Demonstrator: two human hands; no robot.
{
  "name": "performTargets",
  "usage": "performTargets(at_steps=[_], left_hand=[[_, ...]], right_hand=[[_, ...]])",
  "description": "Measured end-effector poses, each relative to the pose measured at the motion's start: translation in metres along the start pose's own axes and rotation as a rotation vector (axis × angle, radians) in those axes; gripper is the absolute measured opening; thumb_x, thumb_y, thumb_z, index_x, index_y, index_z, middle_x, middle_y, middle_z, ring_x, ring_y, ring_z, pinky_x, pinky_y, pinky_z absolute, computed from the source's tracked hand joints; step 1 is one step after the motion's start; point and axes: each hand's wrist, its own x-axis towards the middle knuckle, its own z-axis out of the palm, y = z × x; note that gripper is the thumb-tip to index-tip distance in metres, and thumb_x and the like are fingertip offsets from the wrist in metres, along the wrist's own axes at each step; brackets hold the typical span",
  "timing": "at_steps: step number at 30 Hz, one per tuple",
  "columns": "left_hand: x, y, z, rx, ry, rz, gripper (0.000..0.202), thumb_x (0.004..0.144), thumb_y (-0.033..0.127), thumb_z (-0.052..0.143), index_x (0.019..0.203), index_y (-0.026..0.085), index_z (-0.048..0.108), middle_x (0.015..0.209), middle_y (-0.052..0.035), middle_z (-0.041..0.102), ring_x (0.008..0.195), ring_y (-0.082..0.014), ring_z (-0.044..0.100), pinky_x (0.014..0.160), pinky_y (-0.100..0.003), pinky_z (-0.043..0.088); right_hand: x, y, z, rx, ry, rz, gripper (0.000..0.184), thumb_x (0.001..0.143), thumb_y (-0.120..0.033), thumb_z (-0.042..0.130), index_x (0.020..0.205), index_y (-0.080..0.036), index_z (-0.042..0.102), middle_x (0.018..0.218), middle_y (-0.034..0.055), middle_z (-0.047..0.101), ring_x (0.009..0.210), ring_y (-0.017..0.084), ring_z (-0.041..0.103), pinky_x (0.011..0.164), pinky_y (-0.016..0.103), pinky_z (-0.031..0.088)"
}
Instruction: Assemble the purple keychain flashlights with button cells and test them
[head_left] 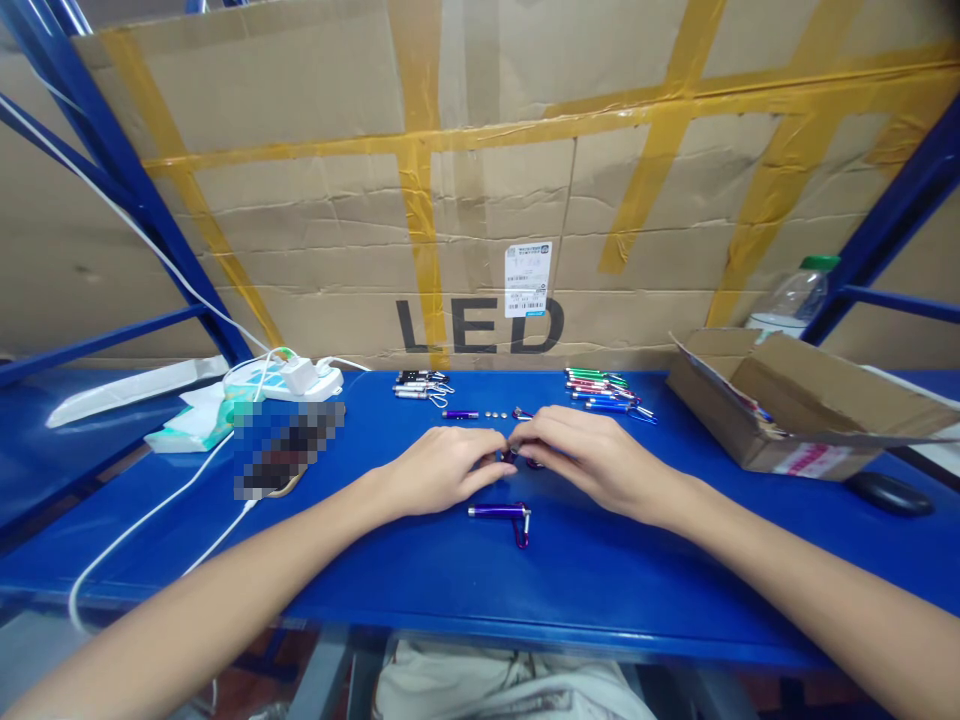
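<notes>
My left hand [454, 462] and my right hand [589, 452] meet above the middle of the blue table, fingertips pinched together. Between them is a small metal flashlight part [512, 456], mostly covered by the fingers; a dark clip ring [534, 463] shows under the right fingers. Nearer to me lies a purple keychain flashlight [498, 511] with a carabiner clip [520, 534]. Beyond my hands, a purple flashlight tube [460, 414], a few button cells [496, 415] and a small end piece with a clip [523, 413] lie in a row.
White flashlights [416, 389] and coloured ones [600, 388] lie in groups at the back. On the right stand an open cardboard box [795, 440], a black mouse [891, 493] and a bottle [795, 295]. At left are a power strip [319, 380], tissues [191, 425] and cables.
</notes>
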Motion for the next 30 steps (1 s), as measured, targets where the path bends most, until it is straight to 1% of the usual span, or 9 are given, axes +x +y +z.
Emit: performTargets(at_steps=[10,17,22,24,27,30], left_hand=[[0.0001,0.0024,-0.0022,-0.016,-0.017,0.023,0.018,0.111,0.035,0.058,0.105,0.020,0.067,0.097,-0.0029,0.077,0.085,-0.0209,0.073,0.073,-0.028,0.048],[0.0003,0.0034,-0.0029,-0.045,-0.029,0.018,0.020,0.111,0.036,0.058,0.102,0.020,0.066,0.096,-0.0025,0.075,0.084,-0.0204,0.072,0.074,-0.028,0.047],[0.0003,0.0038,-0.0034,-0.056,-0.025,0.033,0.021,0.112,0.036,0.057,0.101,0.019,0.064,0.093,-0.0024,0.075,0.081,-0.0197,0.070,0.072,-0.028,0.045],[0.0002,0.0037,-0.0027,-0.059,-0.012,0.036,0.021,0.112,0.036,0.057,0.101,0.019,0.064,0.093,-0.0025,0.075,0.080,-0.0195,0.071,0.072,-0.028,0.045],[0.0000,0.0035,-0.0018,-0.055,-0.002,0.037,0.020,0.112,0.035,0.057,0.102,0.019,0.065,0.096,-0.0030,0.076,0.083,-0.0200,0.072,0.073,-0.028,0.046],[-0.0003,0.0034,-0.0021,-0.040,0.003,0.019,0.021,0.112,0.035,0.056,0.106,0.019,0.067,0.098,-0.0039,0.077,0.087,-0.0219,0.075,0.074,-0.029,0.048]], right_hand=[[0.0003,-0.0004,-0.0005,-0.026,-0.025,-0.001,0.019,0.115,-0.027,0.048,0.117,-0.020,0.066,0.100,0.0073,0.072,0.091,0.021,0.066,0.080,0.031,0.051],[-0.0007,0.0002,0.0039,-0.096,0.004,-0.020,0.021,0.116,-0.028,0.048,0.107,-0.020,0.065,0.093,0.0073,0.069,0.086,0.021,0.063,0.074,0.031,0.048],[0.0002,-0.0024,0.0027,-0.092,0.012,-0.029,0.016,0.115,-0.028,0.049,0.112,-0.020,0.063,0.098,0.0074,0.069,0.089,0.021,0.063,0.078,0.031,0.048],[0.0006,-0.0038,0.0013,-0.078,-0.014,-0.017,0.014,0.115,-0.028,0.050,0.113,-0.020,0.062,0.101,0.0072,0.068,0.091,0.021,0.063,0.080,0.031,0.048],[0.0009,-0.0059,-0.0001,-0.054,-0.065,-0.002,0.013,0.115,-0.028,0.051,0.112,-0.021,0.061,0.102,0.0069,0.066,0.091,0.021,0.061,0.080,0.031,0.047],[0.0011,-0.0075,-0.0006,-0.017,-0.053,0.016,0.011,0.114,-0.031,0.053,0.112,-0.021,0.058,0.103,0.0067,0.065,0.091,0.020,0.061,0.079,0.031,0.047]])
